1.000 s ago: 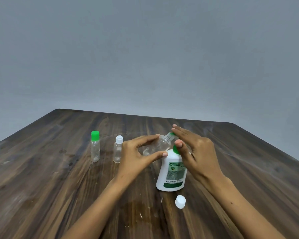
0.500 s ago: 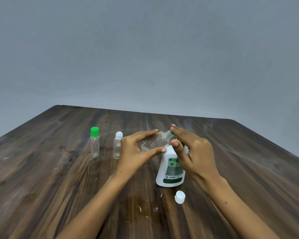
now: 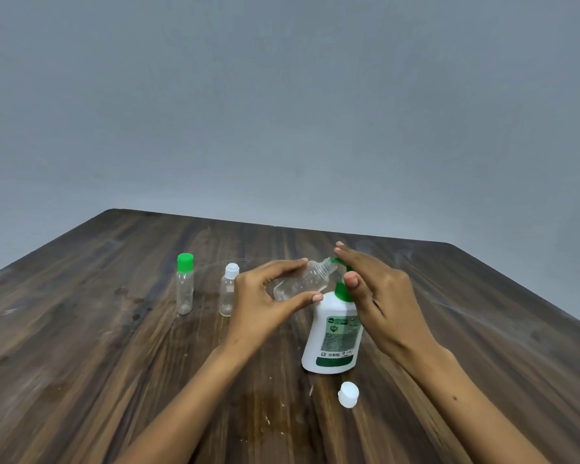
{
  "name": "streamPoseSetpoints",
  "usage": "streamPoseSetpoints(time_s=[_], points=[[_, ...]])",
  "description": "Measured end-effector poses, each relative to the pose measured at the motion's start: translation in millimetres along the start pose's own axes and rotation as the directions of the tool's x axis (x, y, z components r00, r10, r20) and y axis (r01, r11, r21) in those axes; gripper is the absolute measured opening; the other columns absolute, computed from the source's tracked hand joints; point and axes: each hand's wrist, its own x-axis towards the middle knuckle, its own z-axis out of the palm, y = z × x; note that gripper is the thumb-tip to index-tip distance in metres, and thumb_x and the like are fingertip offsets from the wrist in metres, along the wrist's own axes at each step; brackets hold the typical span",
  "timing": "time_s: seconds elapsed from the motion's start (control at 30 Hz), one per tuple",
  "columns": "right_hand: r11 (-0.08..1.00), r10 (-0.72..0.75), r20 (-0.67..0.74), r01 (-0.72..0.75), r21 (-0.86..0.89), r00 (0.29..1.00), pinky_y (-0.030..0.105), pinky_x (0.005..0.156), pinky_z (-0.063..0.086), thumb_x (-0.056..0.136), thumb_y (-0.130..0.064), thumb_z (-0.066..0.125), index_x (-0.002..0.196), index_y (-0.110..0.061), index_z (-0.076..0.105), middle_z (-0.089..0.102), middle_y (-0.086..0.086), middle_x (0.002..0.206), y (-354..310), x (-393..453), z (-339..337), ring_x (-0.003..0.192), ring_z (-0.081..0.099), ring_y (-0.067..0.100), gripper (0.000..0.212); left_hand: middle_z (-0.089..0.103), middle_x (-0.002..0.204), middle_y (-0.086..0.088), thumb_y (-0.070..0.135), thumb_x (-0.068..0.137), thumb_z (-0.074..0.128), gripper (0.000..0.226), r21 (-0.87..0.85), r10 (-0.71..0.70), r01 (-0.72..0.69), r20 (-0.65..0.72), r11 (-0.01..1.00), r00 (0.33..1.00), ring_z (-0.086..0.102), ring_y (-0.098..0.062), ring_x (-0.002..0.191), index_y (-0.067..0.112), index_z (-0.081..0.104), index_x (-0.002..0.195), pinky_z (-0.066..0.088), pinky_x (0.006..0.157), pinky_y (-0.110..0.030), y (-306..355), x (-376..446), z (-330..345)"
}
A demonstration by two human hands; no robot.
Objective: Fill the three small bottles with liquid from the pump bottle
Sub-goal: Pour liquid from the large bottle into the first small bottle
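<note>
Grey wall [image 3: 282,95] rises behind our dark wooden table [image 3: 81,363]. Our left hand [image 3: 258,303] holds an uncapped clear bottle [image 3: 302,279] tilted, thumb and fingers curled round it, with its threaded neck right at the green nozzle of the pump bottle [image 3: 332,333]. Our right hand [image 3: 379,296] rests flat on the pump head, fingers straight, gripping nothing. The pump bottle stands upright on the table, white with a green label. Near its base, on our side, lies a loose white cap [image 3: 348,394]. Well to the left stand two more small bottles, just apart: one green-capped [image 3: 185,286], one white-capped [image 3: 229,289]. Wet spots mark the table near us.
</note>
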Motion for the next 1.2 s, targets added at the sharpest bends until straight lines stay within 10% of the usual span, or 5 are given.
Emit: streamPoseSetpoints(time_s=[0.57, 1.2], points=[[0.973, 0.036, 0.130, -0.005, -0.231, 0.991, 0.035, 0.106, 0.033, 0.080, -0.083, 0.006, 0.144, -0.012, 0.039, 0.042, 0.005, 0.146, -7, -7, -2, 0.133, 0.040, 0.019, 0.101, 0.072, 0.107, 0.011, 0.035, 0.063, 0.084, 0.055, -0.004, 0.013, -0.013, 0.004, 1.000, 1.000, 0.066, 0.003, 0.101, 0.016, 0.071, 0.113, 0.050, 0.084, -0.010, -1, -1, 1], [0.986, 0.003, -0.130, -0.025, -0.167, 0.991, 0.036, 0.086, 0.053, 0.094, -0.067, 0.020, 0.115, -0.007, 0.068, 0.066, 0.006, 0.119, -4, -11, 22, 0.107, 0.063, 0.021, 0.080, 0.072, 0.101, 0.013, 0.035, 0.058, 0.086, 0.053, 0.006, 0.010, -0.010, 0.003, 1.000, 1.000, 0.067, 0.003, 0.097, 0.018, 0.071, 0.106, 0.050, 0.083, -0.009, -2, -2, 2]])
